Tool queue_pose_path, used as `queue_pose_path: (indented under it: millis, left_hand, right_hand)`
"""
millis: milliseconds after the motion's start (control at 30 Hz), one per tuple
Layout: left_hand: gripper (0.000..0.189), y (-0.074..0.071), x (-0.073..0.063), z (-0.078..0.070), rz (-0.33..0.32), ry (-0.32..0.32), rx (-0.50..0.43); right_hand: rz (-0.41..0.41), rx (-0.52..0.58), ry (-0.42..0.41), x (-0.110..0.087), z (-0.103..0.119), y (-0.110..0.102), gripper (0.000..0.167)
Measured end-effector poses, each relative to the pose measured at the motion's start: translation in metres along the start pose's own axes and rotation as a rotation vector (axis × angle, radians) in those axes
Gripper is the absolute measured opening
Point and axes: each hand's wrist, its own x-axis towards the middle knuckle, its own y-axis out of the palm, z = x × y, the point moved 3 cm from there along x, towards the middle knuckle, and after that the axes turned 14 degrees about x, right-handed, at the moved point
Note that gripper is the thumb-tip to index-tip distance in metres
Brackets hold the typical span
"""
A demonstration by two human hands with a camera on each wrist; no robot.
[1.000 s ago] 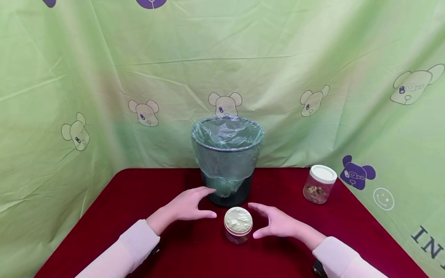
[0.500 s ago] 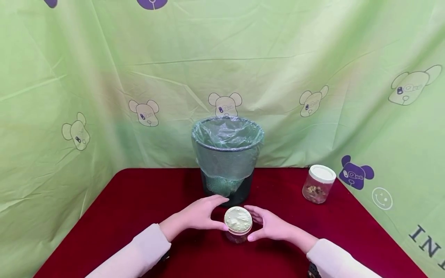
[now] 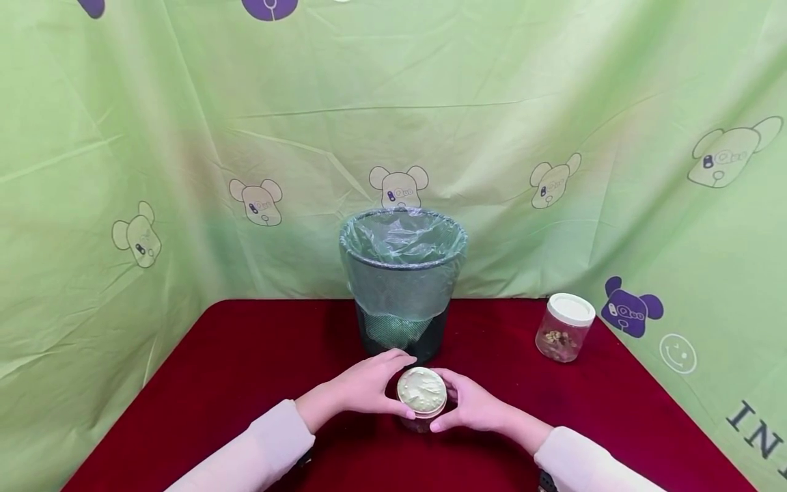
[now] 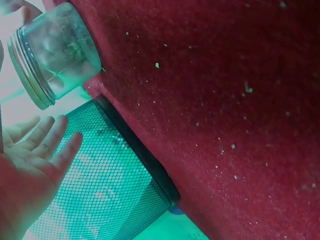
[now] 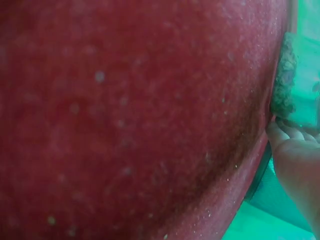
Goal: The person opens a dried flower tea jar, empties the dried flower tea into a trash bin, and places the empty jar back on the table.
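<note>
A small clear jar with a pale, rough-topped lid [image 3: 421, 391] stands upright on the red cloth, between the two hands. My right hand [image 3: 476, 404] holds its right side, thumb at the front and fingers reaching behind. The left hand [image 3: 371, 388] is spread at the left side, with its thumb near the jar's front. In the left wrist view the left fingers [image 4: 42, 137] are extended, a little apart from the jar [image 4: 65, 52]. In the right wrist view, brownish pieces show inside the jar [image 5: 287, 82], and the right fingers lie against its edge.
A dark mesh bin [image 3: 399, 294] lined with a clear plastic bag stands just behind the jar. At the back right stands another clear jar [image 3: 564, 329] with a white lid and nut-like pieces inside. Patterned green curtains [image 3: 295, 137] enclose the red-covered table [image 3: 264, 342].
Both hands have moved inward to the jar from its two sides. The right thumb and fingers have come round it. Jar, bin and the other jar stay in place.
</note>
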Motion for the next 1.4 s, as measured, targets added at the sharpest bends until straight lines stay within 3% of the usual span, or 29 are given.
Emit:
queue_pose_path:
  millis: [533,800,1400]
  left_hand:
    - [0.085,0.005,0.006,-0.002,0.001,0.018,0.031]
    - [0.074,0.006,0.007,-0.003,0.014,0.020,0.001]
    - [0.066,0.005,0.007,-0.011,-0.050,-0.018,0.139]
  right_hand:
    - [-0.051,0.012,0.038,0.003,-0.007,0.002,0.078]
    - [-0.052,0.016,0.054,0.005,-0.008,0.001,0.077]
    - [-0.060,-0.009,0.081,0.004,0.002,0.006,0.075]
